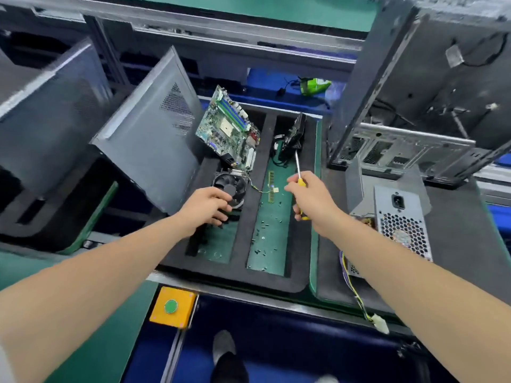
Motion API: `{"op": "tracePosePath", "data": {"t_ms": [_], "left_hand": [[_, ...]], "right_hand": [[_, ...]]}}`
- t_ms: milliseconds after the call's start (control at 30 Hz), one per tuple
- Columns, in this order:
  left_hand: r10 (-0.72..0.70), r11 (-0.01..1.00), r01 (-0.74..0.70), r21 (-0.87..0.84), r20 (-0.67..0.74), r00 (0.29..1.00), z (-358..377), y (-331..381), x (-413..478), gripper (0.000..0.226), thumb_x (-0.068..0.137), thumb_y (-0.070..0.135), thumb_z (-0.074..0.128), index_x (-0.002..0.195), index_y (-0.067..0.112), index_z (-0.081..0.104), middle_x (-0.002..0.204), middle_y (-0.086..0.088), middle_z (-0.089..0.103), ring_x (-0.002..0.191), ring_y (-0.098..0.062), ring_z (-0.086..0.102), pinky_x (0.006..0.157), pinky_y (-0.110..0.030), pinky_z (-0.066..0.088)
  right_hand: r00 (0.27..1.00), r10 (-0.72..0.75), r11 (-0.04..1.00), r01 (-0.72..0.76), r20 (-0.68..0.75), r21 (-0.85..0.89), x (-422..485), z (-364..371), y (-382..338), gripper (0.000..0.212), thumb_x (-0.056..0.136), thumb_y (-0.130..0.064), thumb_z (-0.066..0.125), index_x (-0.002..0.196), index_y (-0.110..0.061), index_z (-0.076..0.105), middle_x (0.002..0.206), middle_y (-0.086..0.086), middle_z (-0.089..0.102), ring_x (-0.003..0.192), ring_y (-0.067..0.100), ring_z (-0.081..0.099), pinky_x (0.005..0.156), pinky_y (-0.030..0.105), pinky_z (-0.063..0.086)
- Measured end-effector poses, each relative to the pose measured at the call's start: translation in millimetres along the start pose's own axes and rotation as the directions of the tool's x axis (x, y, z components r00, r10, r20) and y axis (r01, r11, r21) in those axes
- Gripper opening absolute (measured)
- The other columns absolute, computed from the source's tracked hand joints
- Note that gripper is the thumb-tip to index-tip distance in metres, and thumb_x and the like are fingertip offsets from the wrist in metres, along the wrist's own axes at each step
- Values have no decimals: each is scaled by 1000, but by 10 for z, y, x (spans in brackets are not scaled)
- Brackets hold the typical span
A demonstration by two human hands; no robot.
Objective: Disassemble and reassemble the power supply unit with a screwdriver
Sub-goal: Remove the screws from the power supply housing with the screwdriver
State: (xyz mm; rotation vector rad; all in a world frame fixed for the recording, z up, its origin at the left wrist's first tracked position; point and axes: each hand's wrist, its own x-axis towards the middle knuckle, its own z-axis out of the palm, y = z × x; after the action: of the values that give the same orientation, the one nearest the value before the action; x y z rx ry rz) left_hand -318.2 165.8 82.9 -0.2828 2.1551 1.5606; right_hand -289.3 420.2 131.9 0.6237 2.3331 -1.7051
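The grey power supply unit [401, 217] stands on the dark mat at the right, its perforated face towards me and its cover [356, 183] lifted off behind it. Its wire bundle [356, 297] trails off the front edge. My right hand [309, 197] grips a yellow-handled screwdriver [299, 172] over the tray's right compartment, shaft pointing away. My left hand [207, 205] reaches into the left compartment with curled fingers at a black cooler fan [232, 183]; whether it holds anything is hidden. Several loose screws [265, 230] lie on the green floor of the right compartment.
A black foam tray [249, 277] holds a tilted motherboard [229, 128], a RAM stick [272, 186] and a black card [294, 134]. A grey side panel [149, 128] leans at the left. An open PC case [414, 106] stands at the right. A yellow button box [172, 306] sits at the front.
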Motion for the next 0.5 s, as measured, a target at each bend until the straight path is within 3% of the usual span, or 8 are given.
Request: {"op": "tracePosePath", "data": {"t_ms": [233,367,433,500], "left_hand": [[145,967,-169,190,131,981,-66,-158,209,22,92,2,61,93,19,76,85,-1,80,76,-23,77,67,-33,62],[211,948,-234,217,123,970,-16,-134,283,24,89,3,61,88,21,76,80,0,79,71,-22,76,58,-31,59],[242,934,-266,238,125,962,16,-107,310,24,88,4,60,87,22,76,78,1,78,68,-21,75,53,-31,59],[282,915,-303,267,115,952,44,-92,333,25,87,4,60,86,23,76,76,3,77,61,-18,72,50,-32,58]], "right_hand": [[982,84,994,-94,-171,-56,144,213,412,7,93,-21,61,99,-25,60,77,2,57,59,21,50,48,29,46],[950,19,988,-67,-312,-142,168,197,511,8,93,-24,59,99,-30,59,87,-3,63,66,16,56,55,29,46],[936,-28,975,-51,-350,-215,191,153,534,13,96,-24,55,108,-27,59,93,-5,62,74,10,56,58,28,39],[937,-78,940,-44,-340,-339,233,92,558,20,100,-22,50,118,-20,58,104,2,60,80,16,53,65,32,36]]}}
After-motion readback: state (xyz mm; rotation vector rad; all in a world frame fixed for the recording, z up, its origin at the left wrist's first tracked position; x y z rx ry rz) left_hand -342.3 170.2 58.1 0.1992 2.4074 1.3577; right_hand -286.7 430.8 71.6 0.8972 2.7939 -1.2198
